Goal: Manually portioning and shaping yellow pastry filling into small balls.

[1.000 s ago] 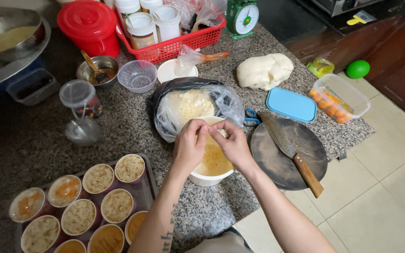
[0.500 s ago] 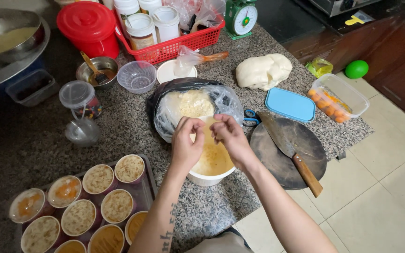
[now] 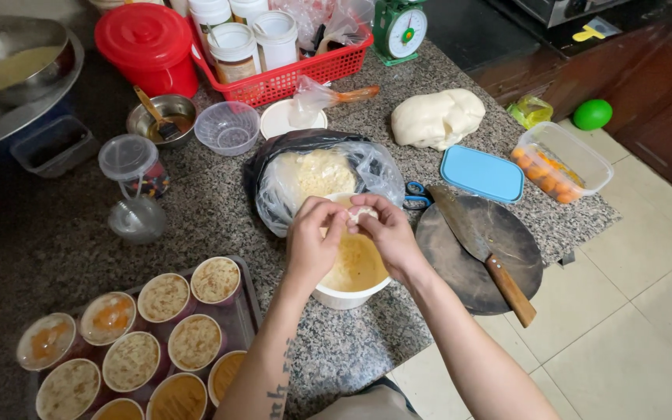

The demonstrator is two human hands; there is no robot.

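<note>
— Looking down from the head camera: what do the hands hold?

— Both the left hand (image 3: 314,243) and the right hand (image 3: 386,233) pinch one small white dough piece (image 3: 362,213) between their fingertips, right above a white bowl (image 3: 349,295) of yellow liquid.

— And nearby?

— A plastic bag (image 3: 316,175) of crumbs lies just beyond them; a cleaver (image 3: 482,250) rests on a round board (image 3: 499,229) (right of the right hand).
</note>
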